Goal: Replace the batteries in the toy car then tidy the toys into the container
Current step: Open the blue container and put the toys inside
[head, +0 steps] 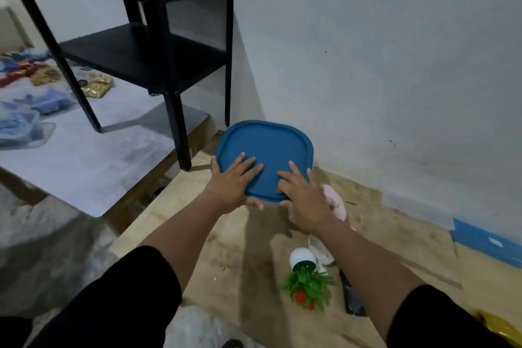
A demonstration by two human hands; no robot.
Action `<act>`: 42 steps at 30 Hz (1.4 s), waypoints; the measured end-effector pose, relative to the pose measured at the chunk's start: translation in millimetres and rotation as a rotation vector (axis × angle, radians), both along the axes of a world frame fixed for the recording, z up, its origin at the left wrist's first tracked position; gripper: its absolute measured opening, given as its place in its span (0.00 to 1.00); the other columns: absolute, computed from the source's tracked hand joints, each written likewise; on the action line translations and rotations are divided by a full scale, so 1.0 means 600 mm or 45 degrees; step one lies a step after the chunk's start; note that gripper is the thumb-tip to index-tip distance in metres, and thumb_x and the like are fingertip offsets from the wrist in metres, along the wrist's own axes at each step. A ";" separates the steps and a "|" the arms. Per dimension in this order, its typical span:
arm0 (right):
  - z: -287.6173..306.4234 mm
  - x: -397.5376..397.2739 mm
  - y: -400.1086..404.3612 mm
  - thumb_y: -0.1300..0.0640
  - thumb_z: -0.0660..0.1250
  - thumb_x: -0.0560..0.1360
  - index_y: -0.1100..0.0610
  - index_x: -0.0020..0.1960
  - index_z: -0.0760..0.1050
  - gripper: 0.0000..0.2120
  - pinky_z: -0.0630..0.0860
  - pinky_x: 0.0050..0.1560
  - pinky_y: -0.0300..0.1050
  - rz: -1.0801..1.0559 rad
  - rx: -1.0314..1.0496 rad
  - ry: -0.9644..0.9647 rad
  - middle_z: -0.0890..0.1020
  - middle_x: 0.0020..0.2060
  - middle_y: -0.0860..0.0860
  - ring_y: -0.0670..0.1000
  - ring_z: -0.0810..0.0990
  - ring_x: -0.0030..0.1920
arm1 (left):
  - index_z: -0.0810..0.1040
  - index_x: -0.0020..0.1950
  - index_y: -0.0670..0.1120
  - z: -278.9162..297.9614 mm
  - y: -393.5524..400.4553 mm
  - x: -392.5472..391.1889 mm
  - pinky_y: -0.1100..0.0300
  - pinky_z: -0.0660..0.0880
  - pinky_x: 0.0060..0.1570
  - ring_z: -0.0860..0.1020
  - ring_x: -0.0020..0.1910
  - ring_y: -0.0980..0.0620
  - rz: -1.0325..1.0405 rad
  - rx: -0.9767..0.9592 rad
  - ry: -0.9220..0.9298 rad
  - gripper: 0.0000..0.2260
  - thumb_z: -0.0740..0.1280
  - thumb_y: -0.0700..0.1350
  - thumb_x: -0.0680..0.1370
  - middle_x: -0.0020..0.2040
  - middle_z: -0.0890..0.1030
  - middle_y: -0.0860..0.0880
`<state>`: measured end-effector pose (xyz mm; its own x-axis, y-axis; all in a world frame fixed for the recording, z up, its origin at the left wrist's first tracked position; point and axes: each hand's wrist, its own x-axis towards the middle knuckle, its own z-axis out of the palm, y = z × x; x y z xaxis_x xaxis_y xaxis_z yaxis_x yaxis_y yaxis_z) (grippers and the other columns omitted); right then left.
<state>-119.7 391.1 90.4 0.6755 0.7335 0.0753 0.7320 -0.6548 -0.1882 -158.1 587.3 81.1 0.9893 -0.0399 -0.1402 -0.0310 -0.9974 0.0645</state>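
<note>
A blue square lid (pixel 265 147) covers the container, which stands on a pale wooden surface in the corner by the wall. My left hand (pixel 234 182) lies flat on the lid's near left part, fingers straight and spread, thumb at the front rim. My right hand (pixel 303 196) presses on the near right part with its fingers spread. The container's body is hidden under the lid and my hands. No toy car or batteries are in sight.
A black metal shelf (pixel 158 45) stands left of the container on a grey mat (pixel 84 155). A pink soft item (pixel 337 200) lies behind my right wrist. A tipped white pot with a fake plant (pixel 306 277) and a dark flat object (pixel 351 298) lie nearer me.
</note>
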 end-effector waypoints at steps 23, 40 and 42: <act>-0.170 -0.293 -0.019 0.57 0.63 0.77 0.59 0.60 0.67 0.13 0.46 0.75 0.52 0.132 -0.128 0.423 0.59 0.75 0.54 0.57 0.46 0.76 | 0.44 0.78 0.54 -0.135 -0.063 -0.347 0.33 0.37 0.70 0.38 0.77 0.53 0.196 -0.081 0.382 0.37 0.52 0.68 0.75 0.78 0.43 0.54; -0.098 -0.131 -0.060 0.54 0.70 0.70 0.55 0.64 0.70 0.23 0.75 0.55 0.59 -0.413 0.271 0.023 0.73 0.62 0.59 0.62 0.74 0.60 | 0.56 0.76 0.53 -0.074 -0.044 -0.088 0.48 0.59 0.69 0.61 0.72 0.48 -0.224 -0.131 0.207 0.29 0.63 0.56 0.77 0.73 0.61 0.49; -0.084 -0.105 -0.102 0.53 0.71 0.70 0.52 0.71 0.64 0.31 0.71 0.61 0.59 -0.576 0.196 0.020 0.65 0.70 0.59 0.61 0.67 0.67 | 0.55 0.76 0.53 -0.057 -0.084 -0.043 0.51 0.60 0.67 0.60 0.72 0.48 -0.387 -0.086 0.094 0.33 0.67 0.54 0.75 0.74 0.61 0.49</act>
<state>-182.6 329.9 39.9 0.9265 0.3464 0.1470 0.3758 -0.8709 -0.3167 -184.0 536.9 47.2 0.9180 -0.3436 -0.1979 -0.3197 -0.9366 0.1434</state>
